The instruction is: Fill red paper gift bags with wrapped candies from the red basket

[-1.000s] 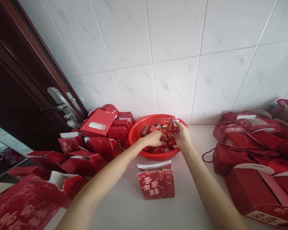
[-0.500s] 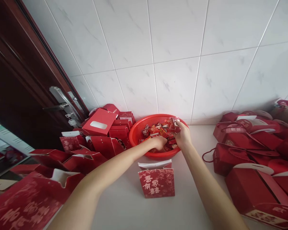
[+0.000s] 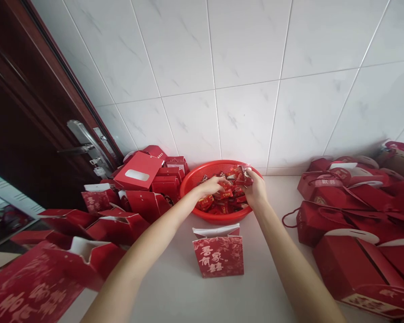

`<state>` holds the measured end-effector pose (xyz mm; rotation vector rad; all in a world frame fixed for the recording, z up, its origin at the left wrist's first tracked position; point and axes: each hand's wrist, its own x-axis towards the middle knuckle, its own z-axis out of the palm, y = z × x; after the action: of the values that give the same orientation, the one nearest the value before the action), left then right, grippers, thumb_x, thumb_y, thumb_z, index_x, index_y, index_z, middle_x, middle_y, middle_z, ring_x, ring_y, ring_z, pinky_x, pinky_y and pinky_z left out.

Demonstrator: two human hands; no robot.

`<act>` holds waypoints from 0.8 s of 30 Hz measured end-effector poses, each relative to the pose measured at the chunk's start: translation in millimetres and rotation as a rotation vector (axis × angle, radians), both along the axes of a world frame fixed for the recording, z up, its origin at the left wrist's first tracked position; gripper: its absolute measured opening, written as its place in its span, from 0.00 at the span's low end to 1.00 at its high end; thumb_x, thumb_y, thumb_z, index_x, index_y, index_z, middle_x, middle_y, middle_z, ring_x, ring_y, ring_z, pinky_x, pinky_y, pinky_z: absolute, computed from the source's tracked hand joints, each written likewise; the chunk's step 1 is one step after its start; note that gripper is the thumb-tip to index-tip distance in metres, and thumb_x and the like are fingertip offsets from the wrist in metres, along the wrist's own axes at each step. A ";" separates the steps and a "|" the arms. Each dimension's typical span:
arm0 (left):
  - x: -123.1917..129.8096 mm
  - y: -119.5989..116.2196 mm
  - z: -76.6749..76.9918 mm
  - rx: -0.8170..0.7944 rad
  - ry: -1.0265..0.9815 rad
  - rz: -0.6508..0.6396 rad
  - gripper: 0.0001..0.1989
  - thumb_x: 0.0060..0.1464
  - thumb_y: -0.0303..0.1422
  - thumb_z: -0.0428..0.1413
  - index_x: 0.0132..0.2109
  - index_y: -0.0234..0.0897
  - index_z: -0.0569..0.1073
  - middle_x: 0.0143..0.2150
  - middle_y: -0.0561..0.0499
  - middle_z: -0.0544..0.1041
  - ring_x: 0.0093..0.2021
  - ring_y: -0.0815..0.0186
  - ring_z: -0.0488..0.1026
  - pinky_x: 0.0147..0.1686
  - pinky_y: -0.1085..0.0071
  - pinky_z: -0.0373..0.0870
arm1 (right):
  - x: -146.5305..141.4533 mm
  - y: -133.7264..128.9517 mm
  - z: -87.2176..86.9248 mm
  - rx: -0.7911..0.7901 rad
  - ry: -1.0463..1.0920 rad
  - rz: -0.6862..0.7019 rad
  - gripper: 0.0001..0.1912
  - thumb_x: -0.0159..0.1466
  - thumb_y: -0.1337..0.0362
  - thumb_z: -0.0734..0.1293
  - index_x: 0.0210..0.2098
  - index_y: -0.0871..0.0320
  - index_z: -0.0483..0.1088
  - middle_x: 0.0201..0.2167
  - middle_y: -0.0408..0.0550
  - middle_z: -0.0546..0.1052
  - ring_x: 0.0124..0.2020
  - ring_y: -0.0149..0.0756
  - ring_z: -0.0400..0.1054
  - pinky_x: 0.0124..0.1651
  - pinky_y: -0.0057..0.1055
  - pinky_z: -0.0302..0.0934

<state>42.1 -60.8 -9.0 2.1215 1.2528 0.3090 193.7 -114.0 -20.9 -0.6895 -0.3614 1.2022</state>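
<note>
My left hand (image 3: 212, 185) is over the red plastic basket (image 3: 188, 183), its fingers closed on a small red wrapped candy (image 3: 226, 194). At the basket's right side, my right hand (image 3: 256, 190) pinches a dark red and brown candy packet (image 3: 244, 176) between thumb and fingers. Beneath both hands lie several loose wrapped candies (image 3: 222, 208). Nearer to me, between my forearms, a red paper gift box (image 3: 218, 256) with white lettering stands upright with its top open.
Open red boxes (image 3: 148, 204) crowd the left side beside a dark door (image 3: 27, 112) with a metal handle (image 3: 84, 139). Closed red boxes with cord handles (image 3: 360, 264) fill the right. A white tiled wall (image 3: 245, 112) rises behind the basket on the pale table (image 3: 175, 287).
My left hand has come up out of the candies and moved slightly left, with a red candy now showing at its fingers. My right hand keeps its packet in nearly the same place.
</note>
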 end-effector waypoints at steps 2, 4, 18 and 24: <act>-6.5 2.2 -0.7 -0.006 -0.060 0.012 0.24 0.49 0.21 0.51 0.53 0.36 0.77 0.59 0.45 0.77 0.48 0.61 0.79 0.39 0.71 0.76 | -0.1 0.2 0.2 -0.008 -0.012 -0.004 0.04 0.53 0.64 0.73 0.26 0.57 0.74 0.23 0.41 0.78 0.25 0.32 0.72 0.27 0.27 0.70; -10.8 3.9 -2.7 0.008 -0.085 0.024 0.24 0.48 0.21 0.52 0.52 0.36 0.78 0.58 0.45 0.78 0.50 0.60 0.78 0.42 0.70 0.76 | 0.0 0.3 0.3 -0.011 -0.015 -0.004 0.04 0.53 0.64 0.73 0.27 0.56 0.74 0.23 0.41 0.78 0.25 0.33 0.73 0.27 0.27 0.70; 27.6 -20.6 -4.7 0.192 0.304 -0.347 0.10 0.45 0.31 0.64 0.38 0.38 0.77 0.38 0.49 0.82 0.38 0.56 0.78 0.38 0.67 0.71 | 0.7 0.5 1.1 -0.010 0.050 -0.040 0.03 0.53 0.66 0.71 0.26 0.57 0.73 0.22 0.39 0.77 0.24 0.31 0.71 0.27 0.27 0.68; 43.0 -12.3 -8.1 0.238 0.342 -0.319 0.04 0.56 0.32 0.59 0.37 0.37 0.76 0.40 0.44 0.82 0.41 0.54 0.78 0.41 0.66 0.70 | 3.5 1.2 2.8 -0.014 0.136 -0.081 0.01 0.53 0.67 0.70 0.27 0.56 0.73 0.23 0.40 0.78 0.24 0.31 0.72 0.27 0.26 0.68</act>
<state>85.1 -73.0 -17.0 2.6191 1.0729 -0.0512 197.2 -112.8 -18.1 -0.6247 -0.2097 1.1683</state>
